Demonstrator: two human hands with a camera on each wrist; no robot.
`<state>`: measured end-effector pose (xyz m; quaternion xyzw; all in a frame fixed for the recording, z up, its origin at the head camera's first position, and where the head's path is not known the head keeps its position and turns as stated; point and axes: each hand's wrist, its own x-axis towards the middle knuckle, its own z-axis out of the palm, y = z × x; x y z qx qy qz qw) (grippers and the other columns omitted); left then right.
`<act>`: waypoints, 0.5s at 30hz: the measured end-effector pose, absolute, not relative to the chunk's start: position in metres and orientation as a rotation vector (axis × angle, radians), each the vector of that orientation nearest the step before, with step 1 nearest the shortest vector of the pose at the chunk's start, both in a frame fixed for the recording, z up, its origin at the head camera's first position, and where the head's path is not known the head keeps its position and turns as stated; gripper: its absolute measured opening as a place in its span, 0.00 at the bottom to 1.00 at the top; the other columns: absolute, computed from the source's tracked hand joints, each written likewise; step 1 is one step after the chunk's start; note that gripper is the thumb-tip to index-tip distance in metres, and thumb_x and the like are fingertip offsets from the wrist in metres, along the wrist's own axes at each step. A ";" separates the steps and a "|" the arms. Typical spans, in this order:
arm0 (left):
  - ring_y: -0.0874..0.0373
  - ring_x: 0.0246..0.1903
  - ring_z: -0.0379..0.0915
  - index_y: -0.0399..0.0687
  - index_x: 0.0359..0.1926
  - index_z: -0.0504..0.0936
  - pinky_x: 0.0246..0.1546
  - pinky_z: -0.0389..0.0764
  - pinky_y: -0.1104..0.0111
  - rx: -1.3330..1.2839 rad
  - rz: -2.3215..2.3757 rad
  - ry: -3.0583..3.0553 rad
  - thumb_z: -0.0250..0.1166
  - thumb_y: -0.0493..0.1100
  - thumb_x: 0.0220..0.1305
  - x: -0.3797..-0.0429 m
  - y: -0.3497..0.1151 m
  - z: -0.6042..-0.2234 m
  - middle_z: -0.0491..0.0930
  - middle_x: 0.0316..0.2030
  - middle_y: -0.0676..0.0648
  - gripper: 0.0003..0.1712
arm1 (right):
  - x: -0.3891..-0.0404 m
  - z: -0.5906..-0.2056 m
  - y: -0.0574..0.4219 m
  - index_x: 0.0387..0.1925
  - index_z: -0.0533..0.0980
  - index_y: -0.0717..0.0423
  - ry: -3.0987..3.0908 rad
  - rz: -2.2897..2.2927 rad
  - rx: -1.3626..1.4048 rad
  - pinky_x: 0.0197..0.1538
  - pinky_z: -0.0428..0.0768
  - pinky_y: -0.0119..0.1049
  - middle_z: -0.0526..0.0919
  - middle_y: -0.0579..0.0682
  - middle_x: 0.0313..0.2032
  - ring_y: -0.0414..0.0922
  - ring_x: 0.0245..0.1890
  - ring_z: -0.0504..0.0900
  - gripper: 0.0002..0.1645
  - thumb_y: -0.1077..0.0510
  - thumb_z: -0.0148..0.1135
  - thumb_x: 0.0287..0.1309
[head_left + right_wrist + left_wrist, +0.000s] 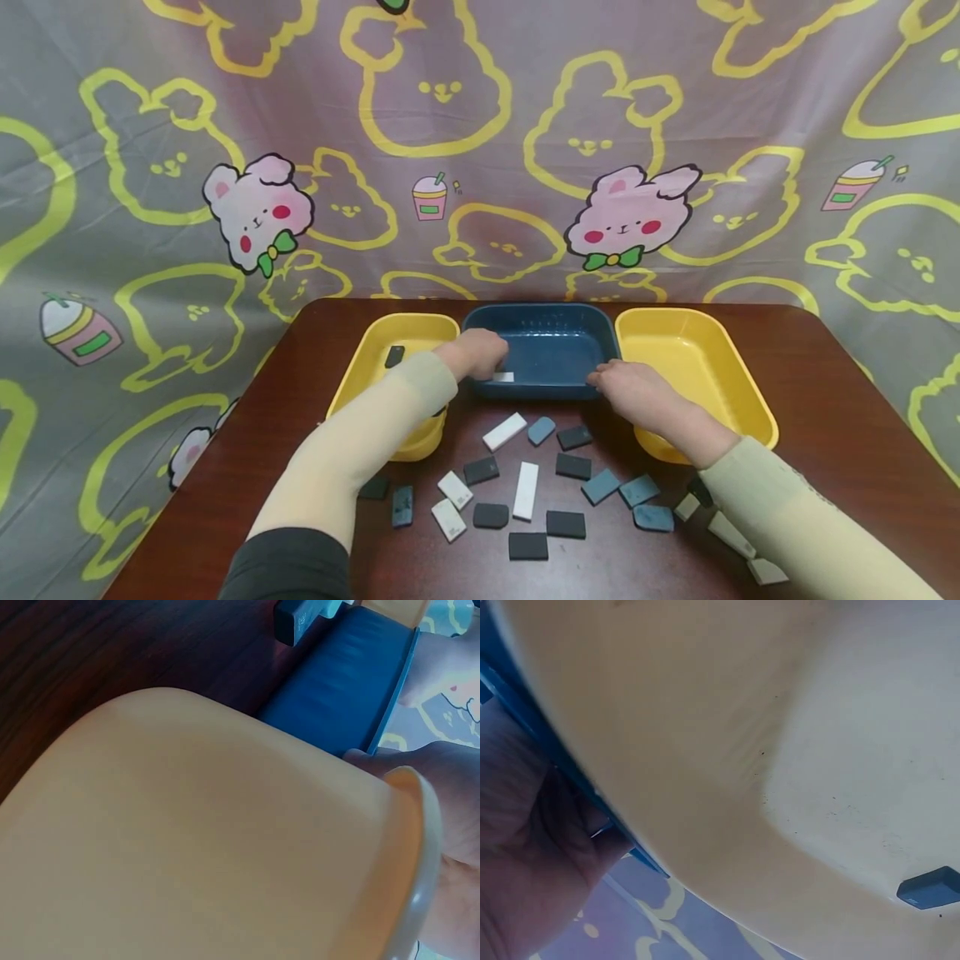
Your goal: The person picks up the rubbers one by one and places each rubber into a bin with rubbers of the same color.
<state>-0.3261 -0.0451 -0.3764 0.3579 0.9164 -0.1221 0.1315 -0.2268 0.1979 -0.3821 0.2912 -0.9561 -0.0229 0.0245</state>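
Observation:
A dark blue bin stands between two yellow bins. My left hand grips its rim near the left front corner; in the left wrist view that hand curls at the blue edge, its fingertips partly hidden. At the right front corner, my right hand holds the rim, and in the right wrist view a fingertip of this hand meets the blue rim. A small white block lies inside the blue bin, beside the left hand. The left yellow bin holds a dark block.
The right yellow bin stands beneath my right forearm. Several loose flat blocks, white, black and blue-grey, lie on the brown table in front. A patterned curtain hangs behind.

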 end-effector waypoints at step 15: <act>0.60 0.30 0.75 0.50 0.43 0.83 0.33 0.77 0.66 1.112 -0.415 2.758 0.64 0.58 0.64 -0.313 -0.060 -0.348 0.80 0.31 0.54 0.18 | -0.227 -0.382 0.196 0.46 0.83 0.61 -2.984 -0.053 0.874 0.44 0.81 0.42 0.85 0.53 0.38 0.47 0.35 0.81 0.13 0.67 0.66 0.57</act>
